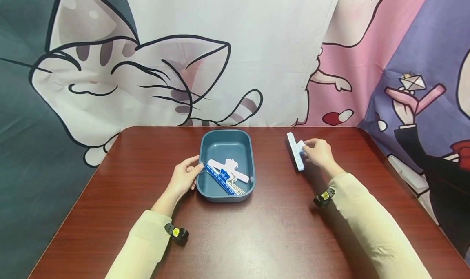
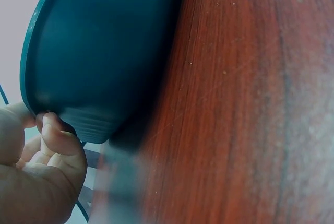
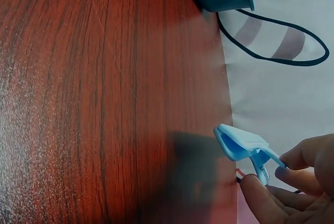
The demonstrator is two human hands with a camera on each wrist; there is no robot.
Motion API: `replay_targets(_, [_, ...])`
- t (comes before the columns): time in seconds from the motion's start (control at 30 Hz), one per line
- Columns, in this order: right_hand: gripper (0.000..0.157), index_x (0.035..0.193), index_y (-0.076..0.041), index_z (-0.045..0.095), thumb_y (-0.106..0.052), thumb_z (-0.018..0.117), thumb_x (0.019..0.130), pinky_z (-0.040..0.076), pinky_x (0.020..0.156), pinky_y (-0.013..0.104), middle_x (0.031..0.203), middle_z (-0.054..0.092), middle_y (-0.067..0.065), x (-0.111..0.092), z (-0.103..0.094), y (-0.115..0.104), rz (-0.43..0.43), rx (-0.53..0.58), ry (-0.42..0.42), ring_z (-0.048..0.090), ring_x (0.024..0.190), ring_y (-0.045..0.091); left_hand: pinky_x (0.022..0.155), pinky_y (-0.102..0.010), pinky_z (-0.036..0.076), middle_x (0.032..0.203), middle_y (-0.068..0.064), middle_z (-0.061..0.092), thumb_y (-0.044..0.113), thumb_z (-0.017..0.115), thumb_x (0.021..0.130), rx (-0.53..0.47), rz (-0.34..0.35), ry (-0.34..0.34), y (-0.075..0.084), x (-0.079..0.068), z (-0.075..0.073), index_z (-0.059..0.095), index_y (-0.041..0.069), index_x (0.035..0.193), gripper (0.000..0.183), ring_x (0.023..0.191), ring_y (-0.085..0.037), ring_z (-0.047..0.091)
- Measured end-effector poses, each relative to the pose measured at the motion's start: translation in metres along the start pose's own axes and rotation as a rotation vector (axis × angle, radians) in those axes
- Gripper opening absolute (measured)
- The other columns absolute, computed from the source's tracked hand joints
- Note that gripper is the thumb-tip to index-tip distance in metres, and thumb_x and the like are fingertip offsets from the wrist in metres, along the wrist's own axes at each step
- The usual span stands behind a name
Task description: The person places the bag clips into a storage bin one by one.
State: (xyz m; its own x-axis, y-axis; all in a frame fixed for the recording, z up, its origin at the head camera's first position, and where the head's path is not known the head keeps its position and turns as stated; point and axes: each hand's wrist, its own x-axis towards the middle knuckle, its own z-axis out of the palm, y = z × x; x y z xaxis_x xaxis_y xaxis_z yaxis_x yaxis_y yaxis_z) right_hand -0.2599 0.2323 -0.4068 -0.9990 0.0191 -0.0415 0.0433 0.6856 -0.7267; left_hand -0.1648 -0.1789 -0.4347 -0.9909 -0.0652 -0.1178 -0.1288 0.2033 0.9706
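Observation:
My left hand (image 1: 183,175) pinches the left rim of a dark teal plastic bin (image 1: 225,138) between thumb and fingers; the left wrist view shows the thumb and fingers at the rim of the bin's wall (image 2: 99,41). Inside the bin lie a white clip (image 1: 240,176) and a blue clip (image 1: 216,177) with a patterned long edge, overlapping each other. To the right, my right hand (image 1: 318,152) holds a light blue long-jawed clip (image 1: 295,151) by its handles. In the right wrist view this clip (image 3: 245,143) is raised over the tabletop, a shadow beneath it.
The brown wood-grain table (image 1: 279,230) extends under both forearms. Behind it hangs a cloth backdrop (image 1: 282,67) with cartoon figures, close along the table's far edge. Small wrist cameras (image 1: 178,233) are strapped at both sleeves.

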Motion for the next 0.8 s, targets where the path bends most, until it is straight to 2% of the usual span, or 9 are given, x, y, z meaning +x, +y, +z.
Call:
replay_targets(0.47, [0.037, 0.12, 0.008, 0.058, -0.012, 0.05, 0.09, 0.059, 0.066, 0.042, 0.101, 0.065, 0.032, -0.002, 0.005, -0.007, -0.029, 0.028, -0.036, 0.07, 0.078, 0.035, 0.038, -0.02, 0.04, 0.055, 0.0, 0.049, 0.016, 0.06, 0.093, -0.002, -0.026, -0.015, 0.0, 0.001, -0.001, 0.045, 0.003, 0.138, 0.049, 0.039, -0.01, 0.044])
replay_targets(0.8, [0.031, 0.111, 0.008, 0.062, -0.013, 0.054, 0.09, 0.059, 0.068, 0.042, 0.095, 0.068, 0.028, -0.005, 0.009, -0.018, -0.025, 0.052, -0.031, 0.071, 0.07, 0.027, 0.04, -0.019, 0.041, 0.057, -0.004, 0.05, 0.01, 0.056, 0.094, 0.01, -0.037, -0.02, 0.031, -0.017, 0.001, 0.042, -0.004, 0.138, 0.048, 0.04, -0.009, 0.043])
